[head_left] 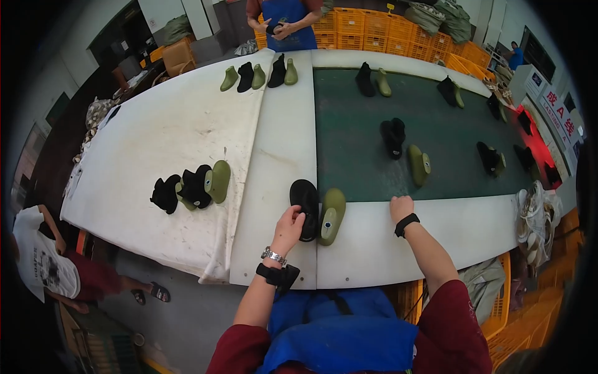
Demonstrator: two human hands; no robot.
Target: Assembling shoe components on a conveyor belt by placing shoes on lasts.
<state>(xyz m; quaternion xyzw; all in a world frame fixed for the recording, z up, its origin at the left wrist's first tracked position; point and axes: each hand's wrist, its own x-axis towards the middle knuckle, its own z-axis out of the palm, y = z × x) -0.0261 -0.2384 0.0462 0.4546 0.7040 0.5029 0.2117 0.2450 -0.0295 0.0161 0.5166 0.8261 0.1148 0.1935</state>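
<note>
My left hand (289, 229) is closed on the edge of a black shoe upper (304, 206), which lies on its side on the white tabletop. Right beside that upper lies a green shoe last (332, 215) with a small round mark on it. My right hand (401, 208) rests at the near edge of the green conveyor belt (361, 162), its fingers curled in and nothing visible in them. Closest to it on the belt are another green last (418, 165) and a black upper (393, 138).
More uppers and lasts ride the belt towards a red-lit opening (540, 140) on the right. A cluster of uppers and lasts (199, 186) sits on the white cloth (162, 131) at left. Across the table stands a person in a blue apron (291, 22); another person (68, 255) is at left.
</note>
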